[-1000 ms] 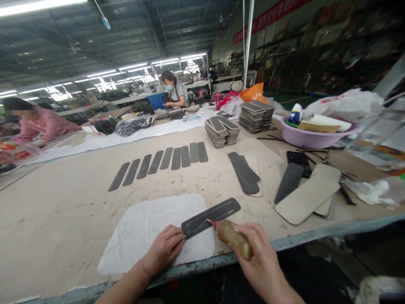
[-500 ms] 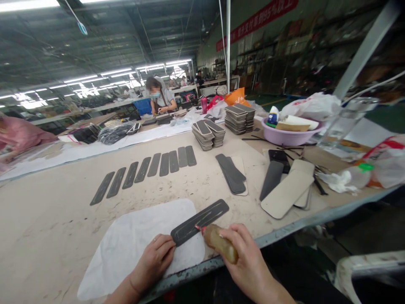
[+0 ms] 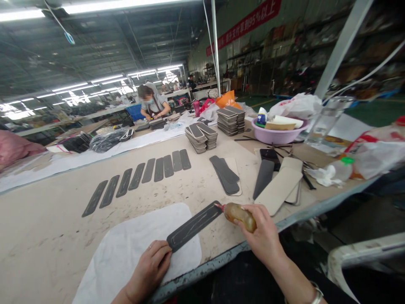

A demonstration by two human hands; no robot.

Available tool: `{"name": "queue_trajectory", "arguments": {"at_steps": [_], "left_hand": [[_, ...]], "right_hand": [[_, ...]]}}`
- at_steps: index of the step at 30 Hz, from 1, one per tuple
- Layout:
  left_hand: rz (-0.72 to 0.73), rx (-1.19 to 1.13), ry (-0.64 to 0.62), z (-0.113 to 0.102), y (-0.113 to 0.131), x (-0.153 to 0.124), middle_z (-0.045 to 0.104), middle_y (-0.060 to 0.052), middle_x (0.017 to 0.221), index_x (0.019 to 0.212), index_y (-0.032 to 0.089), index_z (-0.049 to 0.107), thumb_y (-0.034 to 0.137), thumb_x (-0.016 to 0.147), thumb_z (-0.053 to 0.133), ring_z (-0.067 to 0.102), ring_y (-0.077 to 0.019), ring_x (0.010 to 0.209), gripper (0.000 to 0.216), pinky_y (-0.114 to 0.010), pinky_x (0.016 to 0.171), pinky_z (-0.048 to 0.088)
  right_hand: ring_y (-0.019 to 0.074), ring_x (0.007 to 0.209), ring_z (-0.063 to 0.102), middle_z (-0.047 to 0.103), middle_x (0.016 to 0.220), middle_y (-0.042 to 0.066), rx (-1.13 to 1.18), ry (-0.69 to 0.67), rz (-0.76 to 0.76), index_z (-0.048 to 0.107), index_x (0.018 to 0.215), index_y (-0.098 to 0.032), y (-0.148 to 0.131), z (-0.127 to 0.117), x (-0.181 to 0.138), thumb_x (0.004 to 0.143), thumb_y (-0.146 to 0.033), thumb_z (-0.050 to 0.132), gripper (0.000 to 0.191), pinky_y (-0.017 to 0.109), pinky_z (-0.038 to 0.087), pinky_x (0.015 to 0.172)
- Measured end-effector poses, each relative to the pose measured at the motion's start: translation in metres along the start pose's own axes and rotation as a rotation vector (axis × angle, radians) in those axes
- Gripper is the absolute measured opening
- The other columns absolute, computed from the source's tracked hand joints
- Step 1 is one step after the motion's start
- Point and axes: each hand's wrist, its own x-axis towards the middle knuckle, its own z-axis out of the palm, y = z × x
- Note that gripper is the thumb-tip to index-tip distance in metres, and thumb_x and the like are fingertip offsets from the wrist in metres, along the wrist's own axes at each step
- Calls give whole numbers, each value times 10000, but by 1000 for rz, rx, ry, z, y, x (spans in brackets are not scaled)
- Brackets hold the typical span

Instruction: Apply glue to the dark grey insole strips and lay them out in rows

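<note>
My left hand (image 3: pixel 152 266) pinches the near left end of a long dark grey panel (image 3: pixel 193 226) with rounded corners. The panel lies partly on a white sheet (image 3: pixel 133 236) and carries a pale line of glue along its edges and middle. In my right hand (image 3: pixel 262 232) is a yellowish squeeze bottle (image 3: pixel 239 216) with a red nozzle, held tilted. Its tip meets the panel's far right end. Behind, a slanting row of similar dark panels (image 3: pixel 137 176) with pale marks lies on the table (image 3: pixel 47 228).
Stacks of light-edged panels (image 3: pixel 201 137) stand further back. Loose dark panels (image 3: pixel 223 175) and beige panels (image 3: pixel 280 185) lie to the right, near a purple basin (image 3: pixel 278 134) and plastic bags (image 3: pixel 376 147). A person (image 3: pixel 155 103) works across the table.
My right hand has moved the bottle's tip from the panel's middle to its far right end. My left hand keeps its hold. The whole view has shifted slightly.
</note>
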Motion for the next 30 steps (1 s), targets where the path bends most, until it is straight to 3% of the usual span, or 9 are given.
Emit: {"name": "queue_trajectory", "arguments": {"at_steps": [12,17,23,25,28,30], "left_hand": [[2,12,4,-2,2,2,620,-78,882,923,177,608,140,865,490,599,-170,808,136,-288,744,539],[-7,27,-1,-1,2,0,620,-80,880,919,179,610,137,865,488,600,-173,801,140,-300,750,535],[0,21,4,-2,3,0,618,-78,874,910,178,610,130,860,487,599,-172,798,141,-297,747,534],[-2,7,1,-2,2,0,615,-76,873,909,180,607,124,855,488,596,-174,795,142,-301,748,531],[-22,-15,11,-1,1,0,607,-75,875,901,181,600,109,844,489,592,-175,804,144,-309,759,526],[-53,-32,41,0,2,-2,600,-76,874,887,180,591,92,832,485,590,-174,810,148,-308,762,522]], "right_hand": [[231,909,555,533,1014,78,-55,-33,5,532,1082,-232,-4,-19,-11,827,-295,580,267,388,499,786],[224,907,560,546,996,70,54,-108,-1,512,1078,-229,-21,-14,-12,840,-278,578,252,372,498,775],[233,929,542,532,1023,77,47,-3,68,520,1082,-220,-16,-1,-14,825,-287,601,277,397,481,803],[227,923,549,538,1018,71,51,-25,83,528,1072,-223,-16,1,-15,823,-290,607,269,389,486,805],[216,893,580,572,994,56,178,-90,115,528,1068,-222,-20,3,-16,809,-321,628,295,361,507,786],[211,850,607,601,981,51,291,-65,206,525,1078,-213,-20,1,-17,793,-369,648,347,332,527,745]]}}
